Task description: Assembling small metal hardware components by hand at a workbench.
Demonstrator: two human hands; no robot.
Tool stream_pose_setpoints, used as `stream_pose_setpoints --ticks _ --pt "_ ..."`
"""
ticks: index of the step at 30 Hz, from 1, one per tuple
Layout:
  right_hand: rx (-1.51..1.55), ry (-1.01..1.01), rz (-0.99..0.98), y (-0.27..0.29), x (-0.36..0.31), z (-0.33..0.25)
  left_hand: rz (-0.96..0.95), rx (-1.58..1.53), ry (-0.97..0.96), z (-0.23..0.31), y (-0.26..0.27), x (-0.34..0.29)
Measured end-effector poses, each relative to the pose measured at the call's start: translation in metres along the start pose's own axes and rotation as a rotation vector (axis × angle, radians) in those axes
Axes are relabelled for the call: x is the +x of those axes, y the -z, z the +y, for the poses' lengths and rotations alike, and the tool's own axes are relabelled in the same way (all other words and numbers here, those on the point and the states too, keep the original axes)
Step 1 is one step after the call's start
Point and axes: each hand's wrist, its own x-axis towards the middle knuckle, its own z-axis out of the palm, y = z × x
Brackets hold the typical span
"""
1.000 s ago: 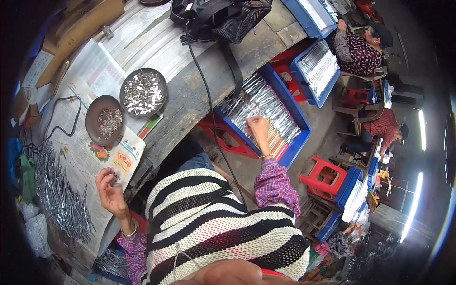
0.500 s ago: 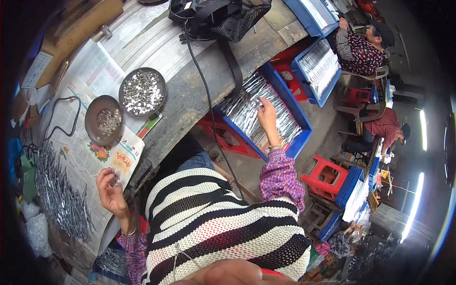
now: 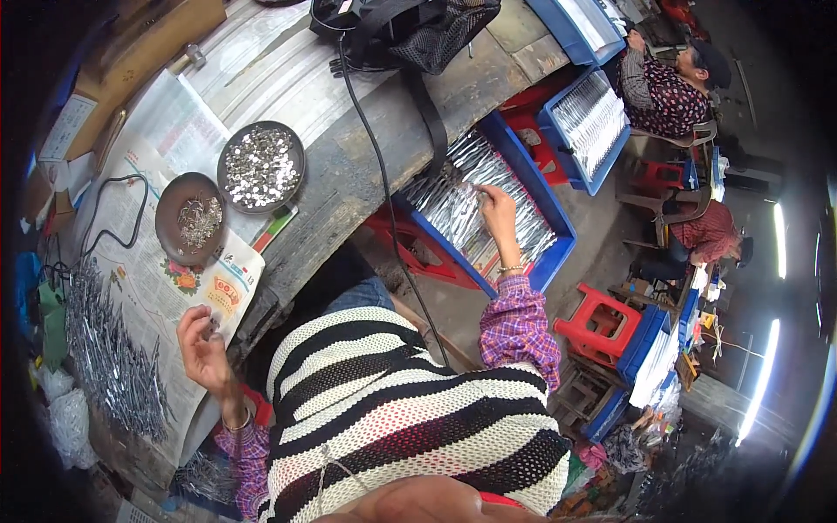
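Note:
My right hand (image 3: 500, 215) is over a blue tray (image 3: 558, 251) filled with rows of thin, shiny metal strips (image 3: 462, 213). Its thumb and fingers are pinched together, low over the strips. Whatever lies between the fingertips is too small to make out. My left hand (image 3: 204, 350) hovers at the table's near edge, palm turned up and fingers loosely bent with a gap to the thumb. Dark spots show at its fingertips, and I see no clear thing held. The nearest thing to it is the newspaper (image 3: 139, 235) spread on the table.
On the table are a dish of silvery discs (image 3: 261, 166), a brown dish of small metal pieces (image 3: 199, 223) and a heap of thin metal rods (image 3: 113, 357). A black cable (image 3: 370, 131) hangs past the tray. Red stools (image 3: 597, 327) and co-workers (image 3: 671, 96) are at right.
My right hand has shifted slightly right and nearer to me over the tray, fingers still together. My left hand has hardly moved. The far seated person has leaned differently.

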Motion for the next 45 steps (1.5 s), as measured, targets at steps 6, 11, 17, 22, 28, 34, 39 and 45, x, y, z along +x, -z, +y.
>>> stream_pose_setpoints --ticks 6,11,17,22,28,34,39,45 --pt "0.001 0.026 -0.006 0.003 -0.001 0.002 -0.008 -0.024 0.006 -0.001 0.000 -0.002" --pt "0.049 -0.061 -0.118 0.007 0.000 -0.006 0.004 0.003 -0.001 -0.003 0.003 -0.004" --pt "0.030 -0.098 0.002 0.006 -0.013 0.004 0.002 0.023 0.001 0.001 0.001 -0.001" --pt "-0.085 -0.097 0.019 0.008 -0.019 0.017 -0.006 0.003 -0.005 -0.001 0.001 -0.001" --pt "-0.050 -0.174 -0.085 0.011 -0.019 0.002 0.005 0.006 -0.002 0.000 0.000 -0.002" --pt "0.045 -0.194 0.186 0.000 -0.042 0.006 0.004 0.009 0.000 0.000 -0.001 -0.001" --pt "0.244 -0.567 -0.053 -0.005 -0.086 0.019 0.000 0.023 0.001 0.002 0.001 -0.001" --pt "0.677 -0.738 -0.070 -0.024 -0.089 -0.003 0.004 0.006 -0.008 0.003 -0.002 -0.001"
